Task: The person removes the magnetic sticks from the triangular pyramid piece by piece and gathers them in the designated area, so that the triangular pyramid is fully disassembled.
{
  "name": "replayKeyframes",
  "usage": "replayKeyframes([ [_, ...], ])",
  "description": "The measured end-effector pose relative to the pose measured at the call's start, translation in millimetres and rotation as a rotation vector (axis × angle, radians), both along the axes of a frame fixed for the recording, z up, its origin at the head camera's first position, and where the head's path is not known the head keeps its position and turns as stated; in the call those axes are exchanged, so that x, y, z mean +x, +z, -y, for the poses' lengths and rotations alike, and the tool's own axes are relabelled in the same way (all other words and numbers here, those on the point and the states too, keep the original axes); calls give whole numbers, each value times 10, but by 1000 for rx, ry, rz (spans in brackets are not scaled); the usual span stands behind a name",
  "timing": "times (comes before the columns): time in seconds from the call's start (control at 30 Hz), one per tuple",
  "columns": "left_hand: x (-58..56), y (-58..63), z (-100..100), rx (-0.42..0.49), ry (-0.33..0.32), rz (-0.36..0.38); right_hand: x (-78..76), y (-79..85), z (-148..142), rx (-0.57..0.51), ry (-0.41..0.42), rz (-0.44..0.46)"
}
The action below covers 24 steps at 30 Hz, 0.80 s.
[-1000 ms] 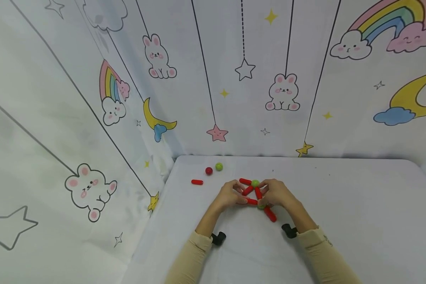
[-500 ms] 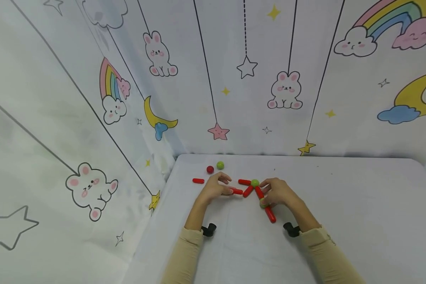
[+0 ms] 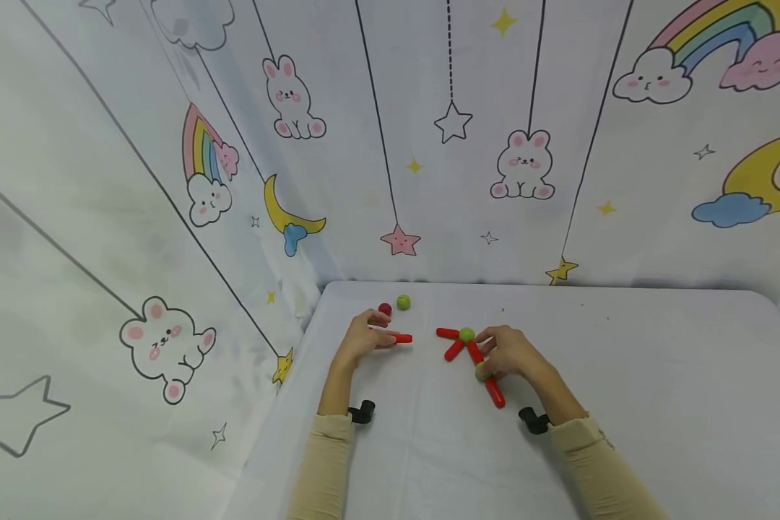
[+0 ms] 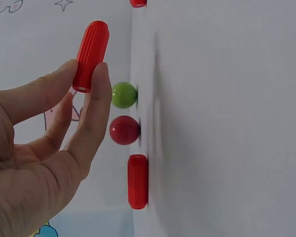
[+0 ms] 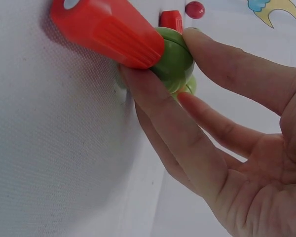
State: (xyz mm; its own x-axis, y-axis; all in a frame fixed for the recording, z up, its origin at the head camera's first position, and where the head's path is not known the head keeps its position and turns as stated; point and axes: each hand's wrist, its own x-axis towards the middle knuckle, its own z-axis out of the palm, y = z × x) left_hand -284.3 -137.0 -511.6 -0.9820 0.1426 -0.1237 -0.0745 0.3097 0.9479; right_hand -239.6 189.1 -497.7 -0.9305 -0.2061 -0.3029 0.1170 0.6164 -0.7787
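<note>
My left hand (image 3: 359, 338) pinches a ridged red rod (image 4: 92, 55) between thumb and finger, raised above the table in the left wrist view. My right hand (image 3: 510, 352) pinches a green ball (image 5: 175, 61) at the near part of a joined figure. One red rod (image 5: 111, 34) juts from that ball toward the person. Another red rod (image 3: 474, 352) links it to a second green ball (image 3: 466, 335), where two more rods, a left one (image 3: 448, 333) and a slanted one (image 3: 454, 351), fan out.
Beyond the left hand, a red ball (image 4: 124, 130) and a green ball (image 3: 404, 302) sit on the white table (image 3: 656, 390). A loose red rod (image 4: 138, 181) lies beside them, hidden behind the left hand in the head view. A patterned curtain (image 3: 364, 144) hangs behind the table.
The left hand has drawn its red rod away from the figure, leftward toward the loose balls. The right hand stays at the near green ball.
</note>
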Motion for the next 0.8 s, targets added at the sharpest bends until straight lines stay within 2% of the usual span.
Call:
replayKeyframes([
  [0.2,-49,-61,163,21,49,4,2,6,4,13,-12,14],
  [0.57,-58,-63,391,-27,170,26,5,-11,12,13,-14,12],
  [0.8,-53,-99,509,-29,207,18,8,1,18,1,-10,11],
])
